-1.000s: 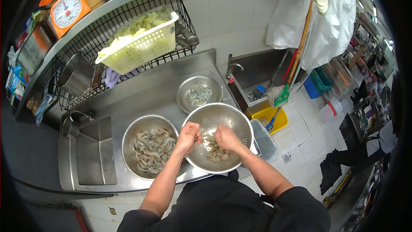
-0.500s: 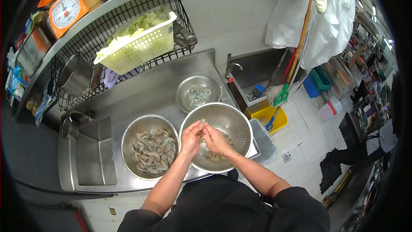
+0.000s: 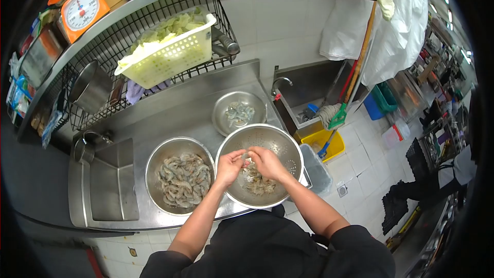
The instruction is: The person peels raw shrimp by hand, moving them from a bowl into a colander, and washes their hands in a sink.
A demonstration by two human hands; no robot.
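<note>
From my head view, my left hand [image 3: 227, 169] and right hand [image 3: 268, 164] meet over the perforated colander [image 3: 289, 160], fingers curled and fingertips drawn nearly together. Something small and pale, probably a shrimp, shows between them; I can't tell which hand has hold of it, or how firmly. Beneath lies a heap of brownish scraps [image 3: 260, 184], likely shells. Grey whole shrimp [image 3: 185, 180] fill the large bowl [image 3: 154, 195] beside the colander on my left, and paler pieces [image 3: 240, 114] sit in the smaller bowl [image 3: 222, 109] beyond it.

As I judge it, wet shrimp call for a light fingertip pinch, one hand steadying while the other works, since squeezing could crush soft flesh. Working low, inside the colander's rim, should catch drips and bits.
</note>
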